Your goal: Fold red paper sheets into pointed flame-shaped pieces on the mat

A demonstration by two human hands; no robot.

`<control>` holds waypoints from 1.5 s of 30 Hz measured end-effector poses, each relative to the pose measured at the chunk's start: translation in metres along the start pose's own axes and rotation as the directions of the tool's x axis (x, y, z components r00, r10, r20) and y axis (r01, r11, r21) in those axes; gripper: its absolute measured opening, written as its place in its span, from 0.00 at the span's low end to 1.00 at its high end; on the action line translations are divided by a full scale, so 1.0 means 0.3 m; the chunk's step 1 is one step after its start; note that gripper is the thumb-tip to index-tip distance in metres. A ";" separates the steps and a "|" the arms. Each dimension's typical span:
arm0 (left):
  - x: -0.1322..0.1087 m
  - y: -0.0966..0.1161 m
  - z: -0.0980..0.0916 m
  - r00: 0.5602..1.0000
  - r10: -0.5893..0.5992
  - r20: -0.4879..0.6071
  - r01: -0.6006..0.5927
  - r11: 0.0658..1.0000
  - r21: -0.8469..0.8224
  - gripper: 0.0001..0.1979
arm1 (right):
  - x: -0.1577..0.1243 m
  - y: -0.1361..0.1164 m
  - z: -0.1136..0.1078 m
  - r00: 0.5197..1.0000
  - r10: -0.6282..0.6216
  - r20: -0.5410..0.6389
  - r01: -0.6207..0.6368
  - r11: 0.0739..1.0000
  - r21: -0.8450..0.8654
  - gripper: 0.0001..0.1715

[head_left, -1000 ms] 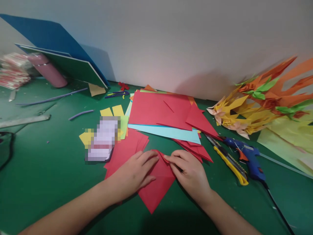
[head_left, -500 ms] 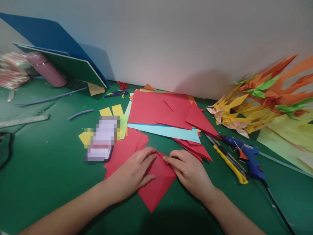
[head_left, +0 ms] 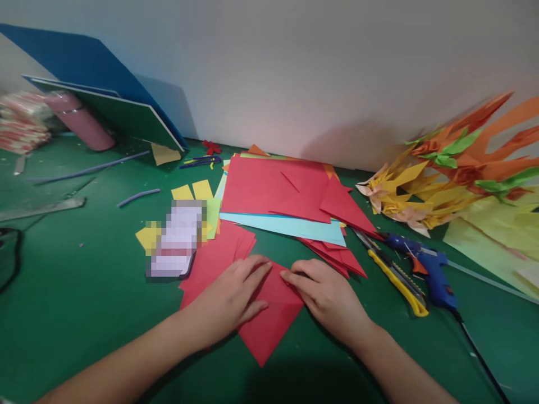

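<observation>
A square of red paper (head_left: 269, 331) lies on the green table with one corner pointing toward me. My left hand (head_left: 238, 292) rests on its left side, fingers stretched out and apart, the fingertips near the far corner. On the right edge, my right hand (head_left: 324, 289) has thumb and forefinger pinched on the paper. The right fingers partly hide that edge. More red sheets (head_left: 219, 247) lie under and beyond my left hand. Behind both hands is a stack topped by a large red sheet (head_left: 269, 185), with a light blue strip (head_left: 290, 226) along its near side.
A phone (head_left: 177, 241) lies on yellow paper pieces at left. To the right are a yellow utility knife (head_left: 396, 280), a blue glue gun (head_left: 433, 275) with its cord, and orange and yellow paper flowers (head_left: 455, 168). A pink bottle (head_left: 80, 120) leans by boards (head_left: 109, 112).
A small raised gap in the red paper between my fingertips has flattened down. Both hands have stayed nearly in the same place.
</observation>
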State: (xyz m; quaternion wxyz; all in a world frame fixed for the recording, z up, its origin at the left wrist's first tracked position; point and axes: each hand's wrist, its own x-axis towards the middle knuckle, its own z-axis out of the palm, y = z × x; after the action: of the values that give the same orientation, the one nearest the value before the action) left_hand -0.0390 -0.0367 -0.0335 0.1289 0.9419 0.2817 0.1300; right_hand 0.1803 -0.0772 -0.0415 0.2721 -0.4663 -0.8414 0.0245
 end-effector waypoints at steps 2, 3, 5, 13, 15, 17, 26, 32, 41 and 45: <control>0.000 0.002 0.000 1.000 0.000 0.004 0.000 1.000 0.005 0.22 | 0.002 -0.001 -0.002 1.000 -0.004 -0.001 0.004 1.000 0.001 0.22; 0.000 0.003 -0.001 1.000 -0.002 0.005 0.002 1.000 0.005 0.22 | 0.002 -0.001 -0.002 1.000 -0.007 -0.002 0.007 1.000 0.001 0.22; 0.000 0.005 -0.003 1.000 -0.005 0.008 0.005 1.000 0.004 0.22 | 0.002 -0.001 -0.003 1.000 -0.007 -0.002 0.007 1.000 0.001 0.22; 0.004 0.006 -0.001 1.000 0.005 0.018 -0.006 0.999 0.052 0.22 | 0.003 -0.002 -0.004 1.000 0.001 -0.001 -0.001 1.000 0.001 0.23; 0.004 0.007 0.001 1.000 0.005 0.020 -0.006 0.997 0.071 0.22 | 0.004 -0.002 -0.004 1.000 0.001 -0.003 -0.001 1.000 0.003 0.24; 0.005 0.008 0.002 1.000 0.003 0.027 -0.005 0.996 0.093 0.21 | 0.005 -0.002 -0.004 1.000 -0.004 -0.006 0.004 1.000 0.005 0.24; 0.017 0.022 -0.005 0.999 0.046 0.010 -0.047 0.982 0.181 0.21 | 0.010 -0.002 -0.010 1.000 -0.019 -0.019 0.019 1.000 0.007 0.24; 0.018 0.026 -0.004 0.999 0.040 0.026 -0.045 0.970 0.241 0.22 | 0.005 0.002 -0.004 1.000 -0.012 -0.014 0.012 1.000 0.019 0.24; 0.009 0.022 0.002 0.999 0.038 0.025 -0.043 0.966 0.257 0.23 | 0.007 0.002 -0.002 1.000 -0.010 -0.007 0.011 1.000 0.027 0.22; 0.011 0.021 0.008 0.999 0.039 0.023 -0.044 0.962 0.269 0.24 | 0.006 0.002 -0.001 1.000 -0.009 -0.006 0.009 1.000 0.024 0.22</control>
State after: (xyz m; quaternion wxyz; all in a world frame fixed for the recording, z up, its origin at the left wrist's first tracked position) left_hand -0.0325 -0.0403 -0.0333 -0.0009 0.9574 0.2759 0.0850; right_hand 0.1801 -0.0754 -0.0406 0.2805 -0.4593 -0.8422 0.0321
